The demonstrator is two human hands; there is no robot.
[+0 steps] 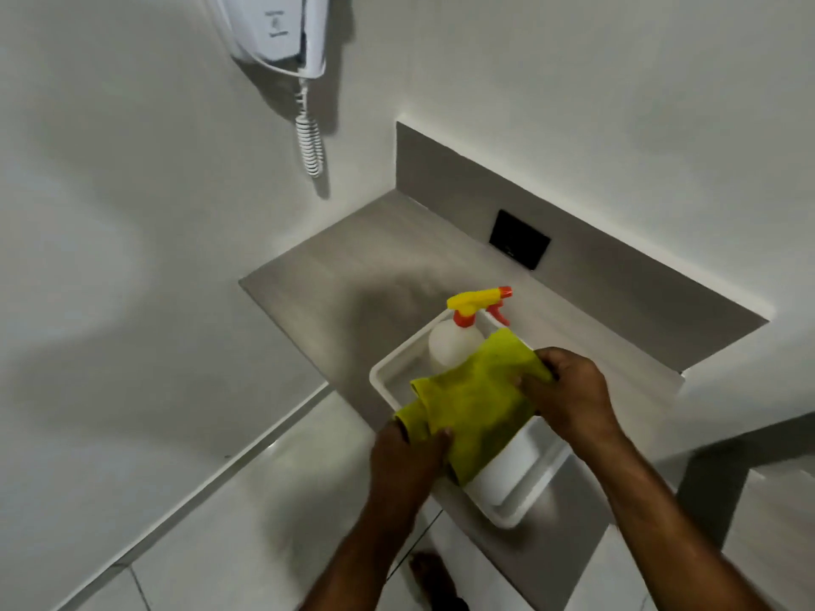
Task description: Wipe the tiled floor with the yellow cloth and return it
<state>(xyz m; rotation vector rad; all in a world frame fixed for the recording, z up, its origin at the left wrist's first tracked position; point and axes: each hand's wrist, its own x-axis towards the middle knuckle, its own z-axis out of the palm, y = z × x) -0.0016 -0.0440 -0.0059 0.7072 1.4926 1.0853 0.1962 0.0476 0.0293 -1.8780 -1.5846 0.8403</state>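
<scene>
The yellow cloth (pixel 478 401) is held stretched over a white plastic tray (pixel 520 491) that rests on a grey counter (pixel 335 275). My left hand (pixel 408 460) grips the cloth's near-left end, which is bunched up. My right hand (pixel 569 396) pinches its far-right edge. The cloth covers the tray's middle. The glossy tiled floor (pixel 247 513) lies below the counter at lower left.
A white spray bottle (pixel 454 341) with a yellow and red trigger head stands in the tray's far end. A dark socket plate (pixel 519 245) sits on the counter's back panel. A white wall-mounted hair dryer (pixel 282 30) with a coiled cord hangs above. A bare foot (pixel 430 575) stands on the floor.
</scene>
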